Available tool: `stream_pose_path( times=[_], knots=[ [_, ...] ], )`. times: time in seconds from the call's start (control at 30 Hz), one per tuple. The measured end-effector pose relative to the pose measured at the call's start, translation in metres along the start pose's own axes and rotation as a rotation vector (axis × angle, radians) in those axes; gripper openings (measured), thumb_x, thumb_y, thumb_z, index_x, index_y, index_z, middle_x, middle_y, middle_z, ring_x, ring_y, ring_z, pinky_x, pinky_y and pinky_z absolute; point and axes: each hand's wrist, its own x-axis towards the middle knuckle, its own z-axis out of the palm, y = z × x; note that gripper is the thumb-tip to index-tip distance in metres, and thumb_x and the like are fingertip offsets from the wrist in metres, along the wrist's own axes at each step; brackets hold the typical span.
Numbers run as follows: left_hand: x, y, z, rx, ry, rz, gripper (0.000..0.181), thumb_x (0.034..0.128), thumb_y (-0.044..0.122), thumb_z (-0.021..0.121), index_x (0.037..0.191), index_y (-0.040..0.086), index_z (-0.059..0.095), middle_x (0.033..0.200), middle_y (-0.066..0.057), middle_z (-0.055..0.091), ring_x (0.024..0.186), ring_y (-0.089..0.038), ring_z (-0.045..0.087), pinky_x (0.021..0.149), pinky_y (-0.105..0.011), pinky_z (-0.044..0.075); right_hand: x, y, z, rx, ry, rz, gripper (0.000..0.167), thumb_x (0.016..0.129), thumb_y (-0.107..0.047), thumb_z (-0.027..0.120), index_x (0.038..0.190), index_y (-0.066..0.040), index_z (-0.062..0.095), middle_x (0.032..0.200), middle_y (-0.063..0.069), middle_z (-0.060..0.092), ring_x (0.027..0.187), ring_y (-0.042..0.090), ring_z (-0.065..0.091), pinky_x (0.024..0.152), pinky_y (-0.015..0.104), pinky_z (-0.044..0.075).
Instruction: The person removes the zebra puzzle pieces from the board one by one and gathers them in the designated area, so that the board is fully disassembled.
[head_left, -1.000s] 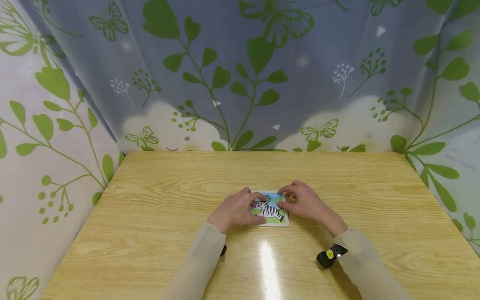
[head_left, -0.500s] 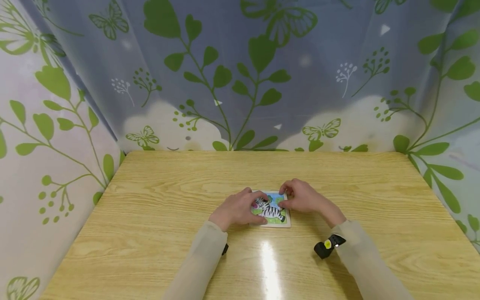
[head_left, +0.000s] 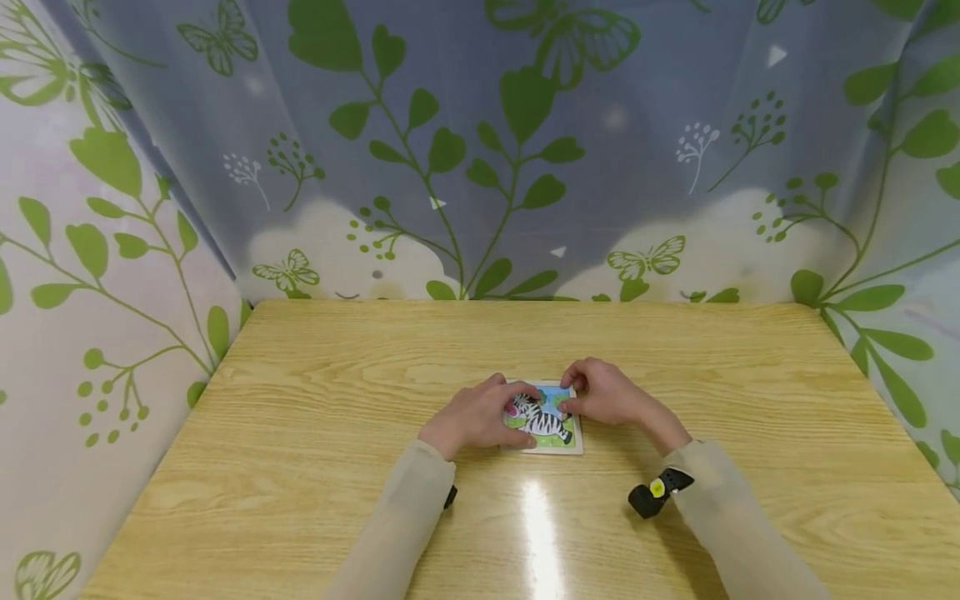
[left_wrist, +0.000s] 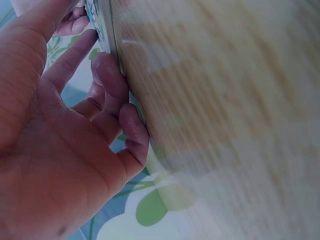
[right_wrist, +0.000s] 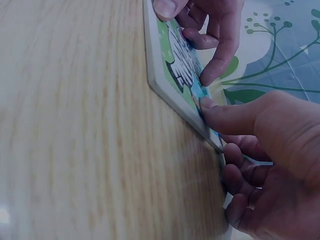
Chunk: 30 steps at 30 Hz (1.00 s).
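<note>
A small square board [head_left: 567, 439] with a zebra picture and a pale rim lies on the table between both hands. Across its left side, the left hand [head_left: 474, 415] grips it, thumb near the bottom edge and index finger on the upper part. At the upper right edge, the right hand [head_left: 615, 397] holds the board, its thumb [right_wrist: 215, 112] on the picture in the right wrist view and the other fingers curled beside the edge. The left wrist view shows the left hand [left_wrist: 65, 145] with curled fingers near the tabletop. The fingers cover the board's left part.
The wood-grain table [head_left: 337, 350] has a bright light reflection below the board. A patterned curtain [head_left: 465, 167] with leaves and butterflies stands behind the table and along its sides. Black bands with small devices [head_left: 648, 497] sit at the wrists.
The right hand has shifted slightly at the board's upper right edge, its thumb staying on the picture. The left hand keeps its place on the board; the whole head view has drifted slightly.
</note>
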Motion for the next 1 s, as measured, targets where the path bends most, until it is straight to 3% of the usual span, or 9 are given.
stream_pose_path(
  times=[0.63, 1.0],
  knots=[
    [0.000, 0.000, -0.001, -0.006, -0.020, -0.008, 0.063, 0.0858, 0.049, 0.080, 0.142, 0.036, 0.055, 0.108, 0.001, 0.054, 0.084, -0.014, 0.051, 0.073, -0.030, 0.042, -0.001, 0.005, 0.004, -0.017, 0.013, 0.009, 0.025, 0.091, -0.014, 0.077, 0.107, -0.002, 0.063, 0.096, 0.009, 0.058, 0.089, 0.021, 0.052, 0.081, 0.035, 0.043],
    [0.000, 0.000, -0.001, -0.016, -0.023, -0.012, 0.064, 0.0853, 0.050, 0.080, 0.143, 0.036, 0.055, 0.108, 0.000, 0.054, 0.085, -0.015, 0.050, 0.075, -0.031, 0.040, -0.009, 0.015, 0.012, 0.215, 0.103, -0.003, 0.025, 0.089, -0.009, 0.078, 0.107, -0.002, 0.062, 0.093, 0.009, 0.060, 0.080, 0.019, 0.050, 0.069, 0.024, 0.041]
  ],
)
